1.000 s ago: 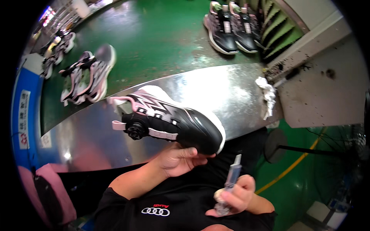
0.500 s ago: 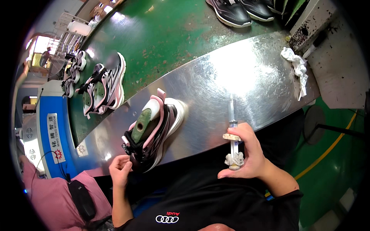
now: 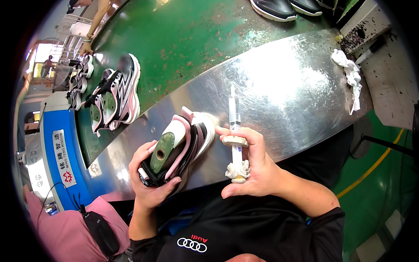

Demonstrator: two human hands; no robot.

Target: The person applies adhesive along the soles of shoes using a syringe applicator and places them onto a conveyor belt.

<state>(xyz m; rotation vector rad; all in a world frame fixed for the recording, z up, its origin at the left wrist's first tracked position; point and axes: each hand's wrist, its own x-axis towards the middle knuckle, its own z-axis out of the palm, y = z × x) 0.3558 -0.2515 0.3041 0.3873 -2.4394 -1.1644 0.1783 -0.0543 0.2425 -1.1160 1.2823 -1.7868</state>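
A sneaker [image 3: 198, 135] in black, pink and white, with a green shoe tree [image 3: 165, 150] inside it, stands on the metal ledge. My left hand [image 3: 150, 185] is wrapped round its toe end, fingers on the far side and thumb on the near side. To the right of the shoe, my right hand [image 3: 251, 161] grips a clear syringe [image 3: 235, 111], its tip pointing away from me. Pale wrapping covers the syringe's finger flange and plunger end. My thumb is near the plunger end, and one fingertip reaches close to the sneaker's heel.
On the green conveyor belt [image 3: 183, 52] stand a pair of similar sneakers [image 3: 126, 89], more shoes farther left, and black shoes [image 3: 275, 9] at the top. Crumpled white tissue [image 3: 347, 74] lies on the ledge's right end. A co-worker's hand [image 3: 86, 48] reaches toward the far shoes; another person in pink is at left.
My left hand has gone from beside the sneaker's toe to gripping it. My right hand has brought the syringe leftward, nearer the shoe. A co-worker's arm has come into view at upper left.
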